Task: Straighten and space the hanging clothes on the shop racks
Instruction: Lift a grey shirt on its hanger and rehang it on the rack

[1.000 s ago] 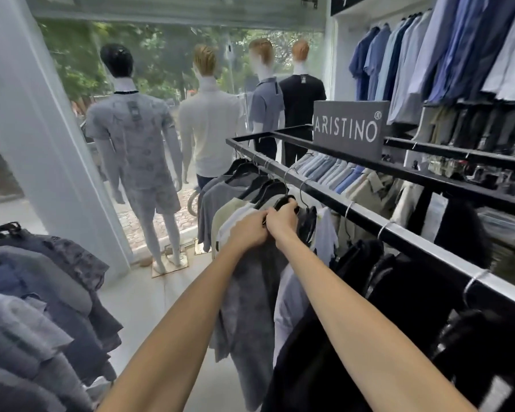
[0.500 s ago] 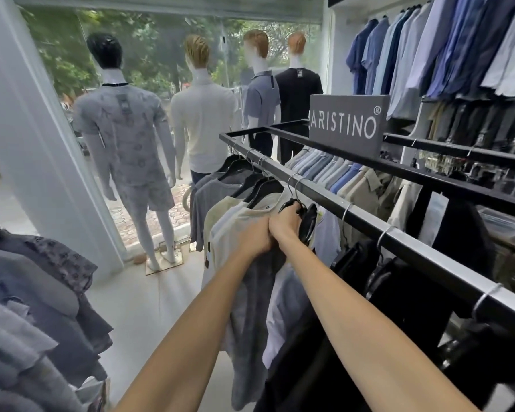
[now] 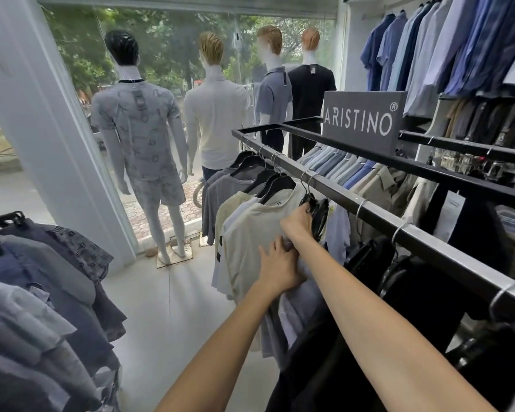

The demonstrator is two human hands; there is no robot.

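A black metal rail [image 3: 381, 217] runs from the far middle to the near right, hung with shirts on black hangers. My right hand [image 3: 298, 223] grips a bunch of black hangers [image 3: 317, 211] just under the rail. My left hand [image 3: 277, 267] lies lower, its fingers curled into the light grey shirt [image 3: 298, 307] hanging from them. To its left hang a cream shirt [image 3: 250, 233] and grey shirts [image 3: 220, 197]. Black garments [image 3: 399, 292] fill the near end of the rail.
Another rack of grey and navy shirts [image 3: 42, 286] crowds the lower left. Several mannequins [image 3: 143, 138] stand at the shop window. A grey brand sign [image 3: 360, 121] sits on the rack's top frame. Blue shirts [image 3: 458, 46] hang on the right wall. Pale floor [image 3: 167, 307] lies between racks.
My left hand has dropped from the hanger tops down onto the grey shirt's fabric. The cream shirt now hangs further left of the gripped hangers. My right hand stays on the hangers.
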